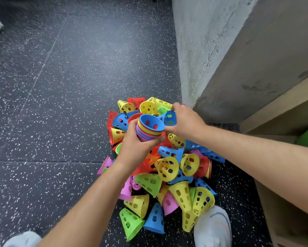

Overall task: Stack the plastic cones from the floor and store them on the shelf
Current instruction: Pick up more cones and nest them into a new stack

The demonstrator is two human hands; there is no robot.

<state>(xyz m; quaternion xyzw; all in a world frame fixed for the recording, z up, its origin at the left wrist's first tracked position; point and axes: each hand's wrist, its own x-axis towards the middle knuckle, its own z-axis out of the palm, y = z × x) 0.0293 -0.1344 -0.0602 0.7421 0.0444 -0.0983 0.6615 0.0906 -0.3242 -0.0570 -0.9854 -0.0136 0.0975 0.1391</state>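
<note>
Left grip (134, 141): you are curling it round the stack (150, 130), mouths up for nesting.
Right grip (185, 122): you are pinching a blue cone (170, 118) at the stack's 2 o'clock, ready to drop in.
Pile (169, 175): lying on the floor (60, 104) at the stack's 6 o'clock.

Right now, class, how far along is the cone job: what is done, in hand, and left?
Done: a nested stack of multicoloured plastic cones, blue on top, gripped in the left hand. In hand: the right hand pinches a blue perforated cone beside that stack. Left: the pile of loose coloured cones on the dark speckled floor, then carrying the stack to the wooden shelf.
</note>
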